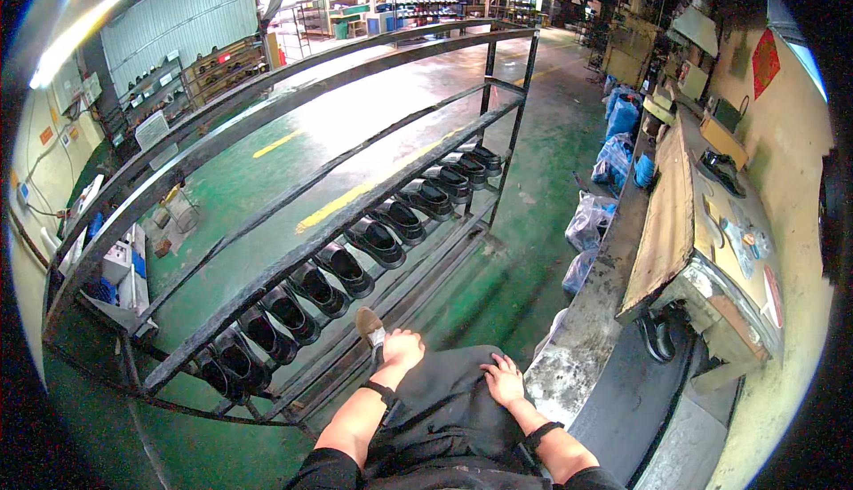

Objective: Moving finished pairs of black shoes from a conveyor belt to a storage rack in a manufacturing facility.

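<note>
My left hand (402,350) rests on my left knee, its fingers curled in and holding nothing that shows. Flat on my dark trousers (444,392) lies my right hand (505,382), fingers stretched and a little apart, with nothing in it. Each wrist wears a dark band. Ahead and to the left stands a long black metal rack (526,77). A row of several black shoes (344,268) sits tilted along its lower rails, apart from both hands. My brown shoe (369,323) shows just beyond the left hand, beside the rack's bottom bars.
At right runs a low ledge with a dark belt (635,410). Above it a worn wooden bench (662,197) carries a black shoe (724,173) and small tools; more black shoes (656,337) sit underneath. Plastic bags (589,219) line the ledge. Shelves (227,68) stand far left.
</note>
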`<state>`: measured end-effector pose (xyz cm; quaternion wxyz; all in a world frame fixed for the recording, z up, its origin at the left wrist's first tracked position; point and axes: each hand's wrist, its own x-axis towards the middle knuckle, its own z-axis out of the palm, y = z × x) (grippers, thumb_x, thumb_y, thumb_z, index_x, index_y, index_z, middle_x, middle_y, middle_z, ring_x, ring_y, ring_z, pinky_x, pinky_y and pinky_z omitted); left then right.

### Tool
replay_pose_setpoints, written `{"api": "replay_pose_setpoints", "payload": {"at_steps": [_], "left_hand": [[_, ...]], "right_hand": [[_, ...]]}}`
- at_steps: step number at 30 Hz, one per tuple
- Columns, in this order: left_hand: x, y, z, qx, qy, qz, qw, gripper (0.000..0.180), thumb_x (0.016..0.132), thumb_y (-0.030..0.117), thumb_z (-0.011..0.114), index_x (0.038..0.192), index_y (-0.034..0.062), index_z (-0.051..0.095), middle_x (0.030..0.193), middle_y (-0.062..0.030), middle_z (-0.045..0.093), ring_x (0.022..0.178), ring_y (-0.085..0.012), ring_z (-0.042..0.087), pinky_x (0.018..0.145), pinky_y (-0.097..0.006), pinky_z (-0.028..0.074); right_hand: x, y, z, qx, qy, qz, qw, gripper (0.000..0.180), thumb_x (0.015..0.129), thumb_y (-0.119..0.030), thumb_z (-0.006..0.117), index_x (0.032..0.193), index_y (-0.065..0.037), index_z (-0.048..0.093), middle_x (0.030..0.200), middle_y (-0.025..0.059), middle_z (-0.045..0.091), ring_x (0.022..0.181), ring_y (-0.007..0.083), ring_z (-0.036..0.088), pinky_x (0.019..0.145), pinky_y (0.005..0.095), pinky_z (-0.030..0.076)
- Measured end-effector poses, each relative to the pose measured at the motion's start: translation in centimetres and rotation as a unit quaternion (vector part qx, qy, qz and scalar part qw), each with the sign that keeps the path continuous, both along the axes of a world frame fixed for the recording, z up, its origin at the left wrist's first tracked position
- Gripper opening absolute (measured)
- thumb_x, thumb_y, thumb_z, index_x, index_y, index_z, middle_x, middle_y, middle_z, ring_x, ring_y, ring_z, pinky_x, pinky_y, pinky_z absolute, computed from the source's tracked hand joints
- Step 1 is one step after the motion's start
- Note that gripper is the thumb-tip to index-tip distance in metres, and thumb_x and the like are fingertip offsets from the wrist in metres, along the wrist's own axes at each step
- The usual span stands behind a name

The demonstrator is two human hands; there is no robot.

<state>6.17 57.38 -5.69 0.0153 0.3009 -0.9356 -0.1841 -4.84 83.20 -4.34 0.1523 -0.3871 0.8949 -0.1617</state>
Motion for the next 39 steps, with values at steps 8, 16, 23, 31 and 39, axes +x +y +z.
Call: {"api": "replay_pose_setpoints", "payload": {"at_steps": [8, 16, 23, 31, 39], "left_hand": [[1.3, 0.2, 2.8, -0.045, -0.024, -0.024, 0.998, 0.023, 0.076, 0.029, 0.054, 0.08, 0.012, 0.068, 0.088, -0.0067, 0.066, 0.094, -0.0252, 0.058, 0.082, -0.043, 0.043], [1.1, 0.5, 3.3, -0.037, -0.015, -0.037, 0.999, 0.019, 0.076, 0.029, 0.055, 0.072, 0.0125, 0.065, 0.079, -0.0068, 0.066, 0.085, -0.0253, 0.061, 0.078, -0.042, 0.043], [1.5, 0.3, 2.6, -0.054, 0.001, -0.014, 0.998, 0.02, 0.075, 0.028, 0.055, 0.074, 0.0117, 0.065, 0.078, -0.0078, 0.067, 0.083, -0.0262, 0.062, 0.076, -0.043, 0.044], [1.3, 0.7, 4.1, -0.027, -0.011, -0.016, 0.999, 0.023, 0.077, 0.029, 0.053, 0.077, 0.0111, 0.066, 0.079, -0.0072, 0.067, 0.085, -0.0251, 0.061, 0.077, -0.042, 0.043], [1.3, 0.8, 4.3, -0.036, -0.024, -0.012, 0.999, 0.024, 0.078, 0.03, 0.052, 0.079, 0.0103, 0.067, 0.08, -0.0079, 0.067, 0.087, -0.0259, 0.061, 0.078, -0.042, 0.043]], "right_hand": [[0.1, -0.1, -0.1, -0.007, 0.01, 0.001, 1.0, 0.029, 0.087, -0.027, 0.052, 0.115, -0.029, 0.061, 0.141, 0.0026, 0.038, 0.133, 0.0297, 0.029, 0.107, 0.0472, 0.028], [0.4, -0.3, 0.0, -0.023, 0.001, 0.001, 1.0, 0.028, 0.087, -0.026, 0.052, 0.114, -0.027, 0.061, 0.139, 0.0033, 0.04, 0.133, 0.0299, 0.03, 0.106, 0.047, 0.028], [0.8, -0.8, 0.2, -0.046, 0.0, 0.009, 0.999, 0.027, 0.087, -0.025, 0.053, 0.112, -0.027, 0.062, 0.14, 0.0034, 0.04, 0.132, 0.0303, 0.031, 0.104, 0.049, 0.031], [0.2, -0.3, 0.0, -0.051, -0.013, 0.004, 0.999, 0.026, 0.087, -0.025, 0.053, 0.111, -0.027, 0.063, 0.139, 0.0037, 0.041, 0.133, 0.0294, 0.03, 0.103, 0.0508, 0.032], [0.0, -0.1, -0.2, -0.034, -0.013, -0.003, 0.999, 0.026, 0.087, -0.027, 0.052, 0.111, -0.026, 0.063, 0.14, 0.0041, 0.041, 0.133, 0.0299, 0.03, 0.104, 0.0503, 0.029]]}}
